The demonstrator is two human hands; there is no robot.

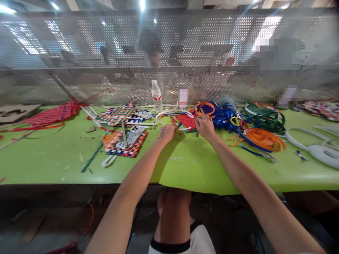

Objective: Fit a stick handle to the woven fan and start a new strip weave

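While both forearms reached over the green table [182, 176], the right hand [204, 125] was at the right edge of a red woven piece [186, 121], its fingers bent and drawn toward one another; what they pinched, if anything, could not be told. At the opposite edge of that piece, the left hand [168, 132] was curled inward, its fingertips hidden, so whether it gripped a strip could not be told either.

The red woven piece lay flat to the right of the water bottle [156, 95] and nearer the person. Just beyond the right hand, also right of the bottle, was an orange ring of strip [205, 108], touching a blue bundle [221, 114]. Farther right of the bottle came green strips [274, 121], an orange coil [265, 139] and a white roll [324, 155]. To the left of the bottle, and nearer the person, a phone [131, 137] rested on a checkered mat [135, 150]. Well left of the bottle lay a red woven sheet [53, 116]. Behind the bottle stood a mesh screen [106, 84].
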